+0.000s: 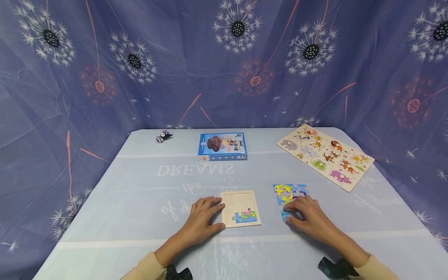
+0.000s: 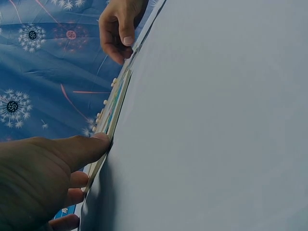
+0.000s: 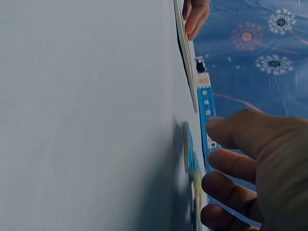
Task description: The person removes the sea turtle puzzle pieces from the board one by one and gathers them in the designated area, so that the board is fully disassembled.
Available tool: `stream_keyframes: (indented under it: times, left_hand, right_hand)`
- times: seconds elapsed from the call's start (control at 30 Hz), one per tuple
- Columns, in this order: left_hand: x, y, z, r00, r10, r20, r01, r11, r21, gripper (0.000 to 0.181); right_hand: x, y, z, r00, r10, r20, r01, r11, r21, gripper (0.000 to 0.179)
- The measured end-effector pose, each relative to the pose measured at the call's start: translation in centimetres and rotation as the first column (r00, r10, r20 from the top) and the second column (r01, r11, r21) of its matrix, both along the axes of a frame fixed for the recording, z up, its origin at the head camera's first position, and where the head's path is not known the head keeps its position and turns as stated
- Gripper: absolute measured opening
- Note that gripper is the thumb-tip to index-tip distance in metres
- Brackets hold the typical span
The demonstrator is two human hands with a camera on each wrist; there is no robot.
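A square wooden puzzle tray (image 1: 238,198) lies flat on the table, with a few joined, colourful pieces (image 1: 245,216) in its lower right part. Along its left edge rests my left hand (image 1: 204,219), thumb near the lower corner and fingers spread apart. The left wrist view shows that thumb (image 2: 98,142) touching the tray's edge. To the right of the tray, my right hand (image 1: 311,219) hovers over loose puzzle pieces (image 1: 285,190), partly covering them. In the right wrist view its fingertips (image 3: 216,185) are apart beside the pieces, with nothing visible between them.
Behind the tray lies a blue box (image 1: 222,147) with a hat picture. A wooden animal peg board (image 1: 325,155) sits slanted at the back right. A small dark figurine (image 1: 163,136) is at the back left, before a dandelion-print curtain (image 1: 175,66).
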State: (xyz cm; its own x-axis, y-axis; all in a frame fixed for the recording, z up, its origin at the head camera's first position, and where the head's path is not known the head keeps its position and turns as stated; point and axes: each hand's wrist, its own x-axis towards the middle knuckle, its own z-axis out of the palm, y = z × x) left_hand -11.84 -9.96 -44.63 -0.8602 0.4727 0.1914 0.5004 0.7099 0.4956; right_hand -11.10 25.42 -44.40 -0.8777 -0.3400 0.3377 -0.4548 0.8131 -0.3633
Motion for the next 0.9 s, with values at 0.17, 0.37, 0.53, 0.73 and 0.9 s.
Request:
stream_keyframes:
  times: [0.17,0.37,0.53,0.73,0.9]
  left_hand:
    - [0.0,0.0,0.0,1.000,0.001,0.001,-0.001,1.000,0.000,0.056]
    - [0.0,0.0,0.0,1.000,-0.001,0.005,0.001,1.000,0.004,0.056]
    - [0.0,-0.1,0.0,1.000,0.002,0.007,-0.002,1.000,0.002,0.056]
    - [0.0,-0.1,0.0,1.000,-0.001,0.010,0.001,1.000,0.005,0.057]
    - [0.0,-0.1,0.1,1.000,-0.002,0.007,0.002,1.000,0.004,0.056]
  right_hand:
    - [-0.4,-1.5,0.1,1.000,0.024,0.001,-0.024,1.000,0.012,0.029]
    - [-0.9,-3.6,0.3,0.998,0.063,-0.030,-0.062,0.998,0.012,0.028]
    - [-1.2,-5.8,0.6,0.995,0.100,-0.002,-0.100,0.994,0.035,0.029]
    - [-1.4,-8.4,0.8,0.985,0.151,0.078,-0.155,0.987,0.050,0.030]
    - [-1.5,-9.8,0.9,0.975,0.191,0.109,-0.196,0.980,0.037,0.029]
